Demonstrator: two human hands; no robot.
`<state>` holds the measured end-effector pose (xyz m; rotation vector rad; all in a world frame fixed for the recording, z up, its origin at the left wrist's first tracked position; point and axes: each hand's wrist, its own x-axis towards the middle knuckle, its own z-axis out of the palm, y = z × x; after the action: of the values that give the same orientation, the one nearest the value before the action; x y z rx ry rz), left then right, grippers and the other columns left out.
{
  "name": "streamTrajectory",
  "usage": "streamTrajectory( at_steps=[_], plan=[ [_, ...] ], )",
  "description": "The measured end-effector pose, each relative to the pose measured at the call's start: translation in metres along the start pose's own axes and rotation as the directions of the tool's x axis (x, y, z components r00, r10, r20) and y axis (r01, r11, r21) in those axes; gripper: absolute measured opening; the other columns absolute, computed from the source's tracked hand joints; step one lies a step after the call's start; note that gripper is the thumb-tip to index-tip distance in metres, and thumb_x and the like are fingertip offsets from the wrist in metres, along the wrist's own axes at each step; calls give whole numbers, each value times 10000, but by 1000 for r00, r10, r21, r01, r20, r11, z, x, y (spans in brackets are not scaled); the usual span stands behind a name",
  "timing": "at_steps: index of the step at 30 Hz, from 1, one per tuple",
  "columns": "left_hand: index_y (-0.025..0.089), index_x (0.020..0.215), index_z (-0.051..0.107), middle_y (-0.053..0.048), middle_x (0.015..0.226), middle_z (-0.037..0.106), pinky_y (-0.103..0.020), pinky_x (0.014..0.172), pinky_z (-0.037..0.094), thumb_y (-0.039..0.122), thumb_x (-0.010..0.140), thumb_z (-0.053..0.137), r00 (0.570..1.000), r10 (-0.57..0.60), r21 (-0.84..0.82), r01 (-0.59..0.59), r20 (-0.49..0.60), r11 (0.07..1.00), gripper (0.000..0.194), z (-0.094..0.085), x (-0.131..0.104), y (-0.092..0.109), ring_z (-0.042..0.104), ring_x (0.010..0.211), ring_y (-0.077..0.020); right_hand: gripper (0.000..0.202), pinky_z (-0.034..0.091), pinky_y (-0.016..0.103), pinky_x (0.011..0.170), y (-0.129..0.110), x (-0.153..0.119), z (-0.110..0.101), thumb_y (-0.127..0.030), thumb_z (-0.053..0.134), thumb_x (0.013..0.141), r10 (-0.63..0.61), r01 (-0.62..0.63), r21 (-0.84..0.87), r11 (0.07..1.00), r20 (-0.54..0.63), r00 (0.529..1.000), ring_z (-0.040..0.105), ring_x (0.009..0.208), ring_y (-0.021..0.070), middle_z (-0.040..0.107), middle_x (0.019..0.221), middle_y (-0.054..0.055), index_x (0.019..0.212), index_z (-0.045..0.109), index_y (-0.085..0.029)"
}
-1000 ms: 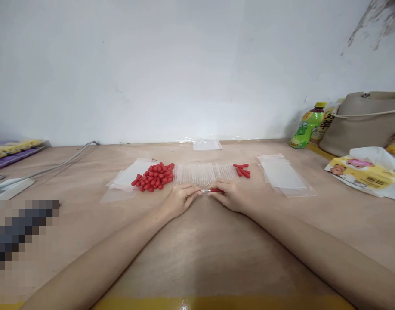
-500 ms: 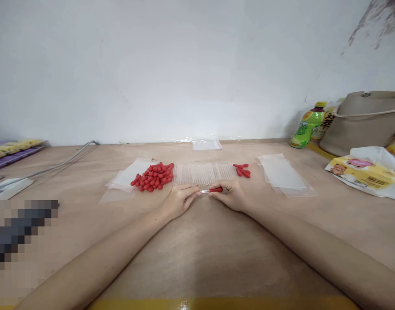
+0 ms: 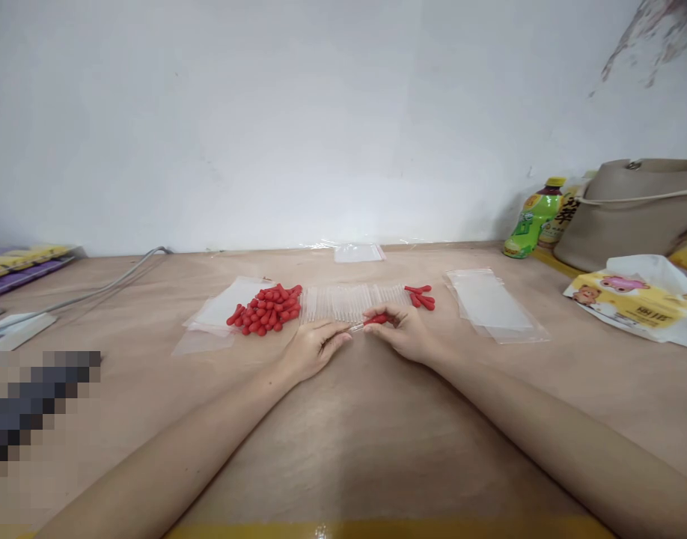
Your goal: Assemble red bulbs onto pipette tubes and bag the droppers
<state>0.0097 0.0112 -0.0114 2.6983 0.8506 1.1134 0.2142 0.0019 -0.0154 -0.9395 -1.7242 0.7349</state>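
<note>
My right hand [image 3: 400,329] pinches a red rubber dropper bulb [image 3: 376,319], joined to or touching a clear dropper tube [image 3: 356,328] on its left. At the tube's other end are the closed fingertips of my left hand [image 3: 318,346]; they hide that end. Just beyond both hands, many clear dropper tubes [image 3: 337,302] lie side by side in a row. Left of the row is a heap of red rubber bulbs [image 3: 269,308]. A few more red bulbs [image 3: 423,301] lie at its right end.
Clear plastic bags lie in a left stack [image 3: 209,318], a right stack [image 3: 492,303] and a small stack [image 3: 358,254] by the wall. At the right stand a green bottle [image 3: 533,221], a beige bag [image 3: 629,217] and a tissue pack [image 3: 640,299]. A grey cable [image 3: 111,283] runs across the left.
My right hand has lifted slightly, and the bulb and tube now tilt up to the right instead of lying level. My left hand has hardly moved.
</note>
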Motion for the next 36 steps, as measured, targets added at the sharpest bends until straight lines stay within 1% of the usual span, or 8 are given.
streamTrajectory(
  at_steps=[4,7,11,14,17,24,27,36],
  plan=[
    [143,1135,502,-80,963,601,-281,713,481,269,863,438,997,-79,16,79,-1,997,306,-4,-1,0,568,844,-164,326,492,264,647,-5,17,-20,-350,641,676,131,-108,166,980,-135,982,581,685,116,585,757,3,936,535,-185],
    [144,1123,489,-82,977,585,-301,760,470,266,860,441,995,-102,11,102,11,995,295,-5,-1,0,557,883,-171,347,474,247,610,-5,38,-60,-391,542,750,135,-104,130,986,-254,958,545,652,96,537,764,-7,1044,507,-209],
    [163,1045,536,-68,950,586,-314,777,454,259,852,460,996,-74,19,73,58,997,228,-3,0,1,555,868,-172,480,426,252,540,7,60,-122,-330,545,742,123,-246,-279,928,-393,911,497,570,113,522,676,-12,1172,405,-169],
    [173,1023,549,-59,919,588,-310,751,453,257,853,454,995,-73,29,71,73,997,212,-3,1,2,552,833,-169,364,410,269,577,23,64,-145,-277,572,708,232,-422,-654,628,-361,903,520,622,147,569,706,36,1034,509,-129],
    [180,1005,555,-54,909,584,-299,727,454,261,854,447,992,-92,41,88,92,995,203,-3,1,3,549,800,-162,259,408,279,675,40,61,-145,-260,532,737,349,-390,-825,409,-253,902,558,757,182,616,831,78,964,573,-142],
    [171,962,567,-52,879,576,-294,718,447,251,849,444,989,-87,48,82,118,996,185,-4,2,5,541,799,-163,383,405,294,693,60,52,-130,-291,490,765,396,-402,-847,348,-255,882,575,840,225,633,896,111,1108,535,-127],
    [168,951,572,-55,875,576,-299,724,444,245,846,446,990,-76,62,69,118,996,181,-4,2,5,540,808,-167,385,403,296,685,57,51,-125,-337,458,784,337,-397,-846,356,-279,899,568,840,223,630,879,104,1102,538,-135],
    [165,891,587,-56,847,577,-323,741,428,253,836,457,988,-83,138,65,130,988,166,-1,3,3,529,815,-179,232,395,258,688,53,48,-94,-354,521,760,178,-180,-853,489,-105,978,532,768,164,569,803,61,830,689,-210]
  ],
)
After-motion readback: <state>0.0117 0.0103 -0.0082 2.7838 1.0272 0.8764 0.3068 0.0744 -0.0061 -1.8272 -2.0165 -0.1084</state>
